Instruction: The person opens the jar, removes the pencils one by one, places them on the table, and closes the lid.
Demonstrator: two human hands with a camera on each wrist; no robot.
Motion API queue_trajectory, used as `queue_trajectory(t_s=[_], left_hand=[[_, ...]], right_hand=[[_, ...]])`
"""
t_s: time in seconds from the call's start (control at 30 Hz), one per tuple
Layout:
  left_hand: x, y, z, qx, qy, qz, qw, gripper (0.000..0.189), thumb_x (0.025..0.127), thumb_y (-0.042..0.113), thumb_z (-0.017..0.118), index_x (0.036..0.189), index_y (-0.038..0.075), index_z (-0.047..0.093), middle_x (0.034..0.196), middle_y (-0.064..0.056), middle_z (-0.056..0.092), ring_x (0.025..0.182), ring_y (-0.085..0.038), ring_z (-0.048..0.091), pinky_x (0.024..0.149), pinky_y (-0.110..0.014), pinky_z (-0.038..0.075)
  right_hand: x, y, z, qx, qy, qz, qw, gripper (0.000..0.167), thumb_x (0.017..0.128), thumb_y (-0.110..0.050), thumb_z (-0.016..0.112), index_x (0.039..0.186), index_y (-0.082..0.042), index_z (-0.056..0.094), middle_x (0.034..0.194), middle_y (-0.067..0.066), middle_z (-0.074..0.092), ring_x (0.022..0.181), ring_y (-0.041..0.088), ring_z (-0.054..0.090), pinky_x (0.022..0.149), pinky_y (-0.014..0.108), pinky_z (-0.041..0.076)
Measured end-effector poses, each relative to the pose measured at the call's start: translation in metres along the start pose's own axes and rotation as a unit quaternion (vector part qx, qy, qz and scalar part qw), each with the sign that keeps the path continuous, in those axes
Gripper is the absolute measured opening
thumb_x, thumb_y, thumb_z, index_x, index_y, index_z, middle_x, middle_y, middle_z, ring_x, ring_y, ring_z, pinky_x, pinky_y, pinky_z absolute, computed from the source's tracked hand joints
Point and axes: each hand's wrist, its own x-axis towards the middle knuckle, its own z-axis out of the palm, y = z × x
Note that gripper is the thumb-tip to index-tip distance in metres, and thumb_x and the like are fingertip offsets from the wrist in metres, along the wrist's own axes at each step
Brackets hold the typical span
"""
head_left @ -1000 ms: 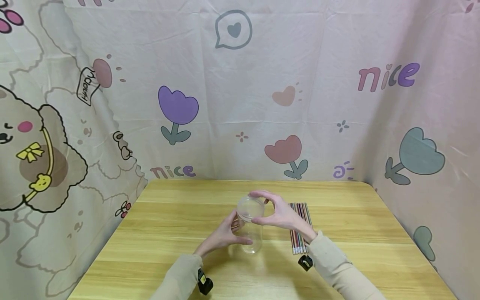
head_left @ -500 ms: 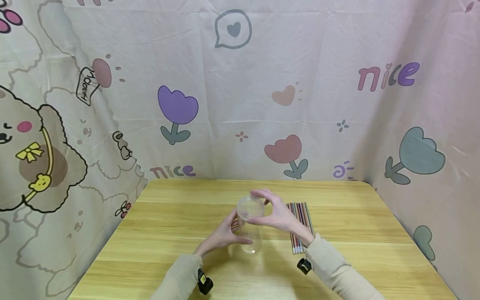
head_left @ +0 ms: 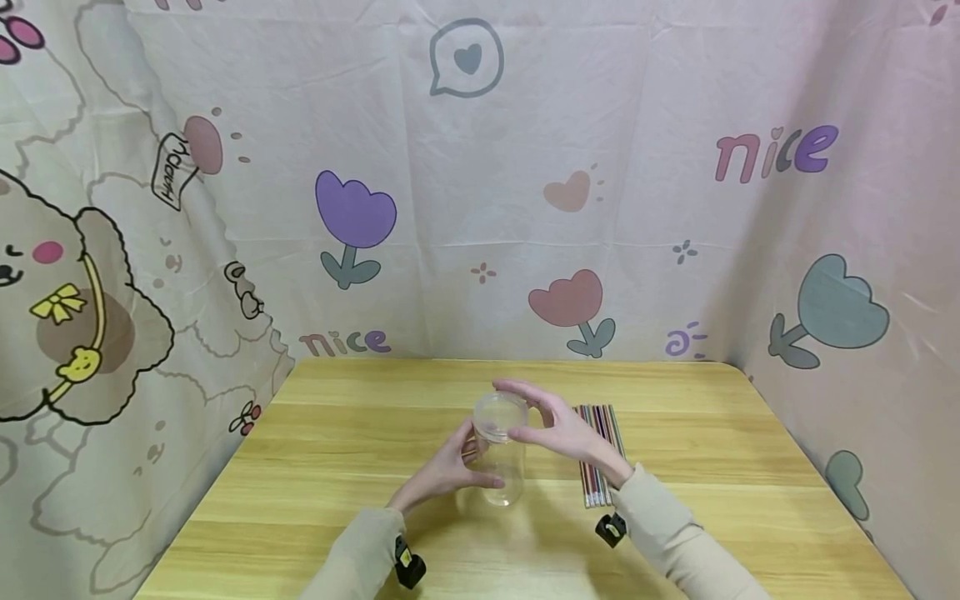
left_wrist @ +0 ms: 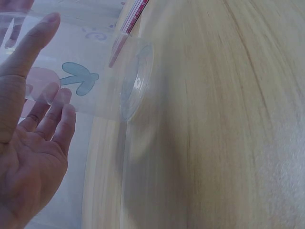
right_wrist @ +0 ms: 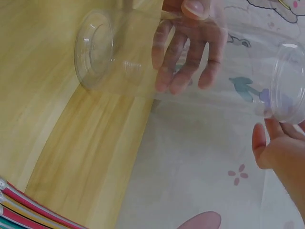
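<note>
A clear plastic jar stands upright in the middle of the table, with a clear round lid on its top. My left hand grips the jar's body from the left, its thumb across the near side. Through the clear wall in the right wrist view, the left fingers show around the jar. My right hand holds the lid from the right, fingers curled over the far edge and thumb at the near edge. The jar looks see-through, with nothing inside it.
A row of several striped pencils lies right of the jar, partly under the right forearm. The wooden table ends at a printed cloth backdrop. Black cameras are strapped at both wrists.
The right hand's thumb first slid left along the lid's near edge, then back right, while its fingertips now reach slightly farther left. The left hand and jar have stayed in place.
</note>
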Motion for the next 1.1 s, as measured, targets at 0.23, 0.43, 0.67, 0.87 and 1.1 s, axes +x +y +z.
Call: queue_trajectory(t_s=[0.23,0.43,0.67,0.87,1.1], left_hand=[[0.0006,0.0001,-0.0008,-0.001,-0.002,0.000,1.0000,0.108,0.077,0.016,0.088,0.160,0.013,0.019,0.162,-0.020,0.034,0.144,-0.044,0.042,0.121,-0.055,0.038],[0.0008,0.0001,-0.0011,0.003,-0.002,0.002,1.0000,0.107,0.078,0.017,0.088,0.160,0.014,0.019,0.162,-0.020,0.033,0.144,-0.044,0.042,0.121,-0.056,0.038],[0.0003,0.0004,-0.0007,0.000,-0.002,0.003,1.0000,0.107,0.077,0.015,0.087,0.160,0.013,0.020,0.162,-0.019,0.034,0.144,-0.044,0.041,0.122,-0.056,0.037],[0.0007,-0.0007,-0.0002,-0.003,-0.001,0.004,1.0000,0.106,0.077,0.013,0.088,0.159,0.013,0.021,0.160,-0.020,0.037,0.144,-0.043,0.042,0.122,-0.055,0.037],[0.0002,0.0003,-0.0003,-0.002,-0.001,0.006,1.0000,0.107,0.077,0.017,0.088,0.160,0.014,0.019,0.161,-0.019,0.034,0.144,-0.044,0.042,0.122,-0.056,0.037]], right_hand=[[0.0011,-0.0004,0.0006,-0.040,0.026,0.025,0.9985,0.065,0.090,-0.016,0.074,0.148,-0.008,0.047,0.150,0.013,0.053,0.129,0.028,0.053,0.110,0.040,0.045],[0.0027,0.0001,0.0065,-0.097,0.080,0.037,0.9913,0.070,0.082,-0.021,0.082,0.145,-0.011,0.053,0.142,0.010,0.058,0.115,0.016,0.056,0.094,0.025,0.048],[0.0011,0.0008,0.0060,-0.089,0.061,0.004,0.9941,0.072,0.084,-0.017,0.080,0.147,-0.007,0.049,0.148,0.014,0.052,0.128,0.026,0.053,0.108,0.038,0.046],[0.0004,0.0006,0.0000,-0.006,-0.004,-0.016,0.9999,0.068,0.090,-0.006,0.070,0.151,-0.001,0.041,0.156,0.017,0.045,0.145,0.040,0.038,0.124,0.064,0.026],[0.0010,0.0005,0.0036,-0.067,0.044,0.005,0.9968,0.072,0.084,-0.015,0.079,0.148,-0.008,0.048,0.148,0.013,0.055,0.129,0.025,0.053,0.108,0.040,0.046]])
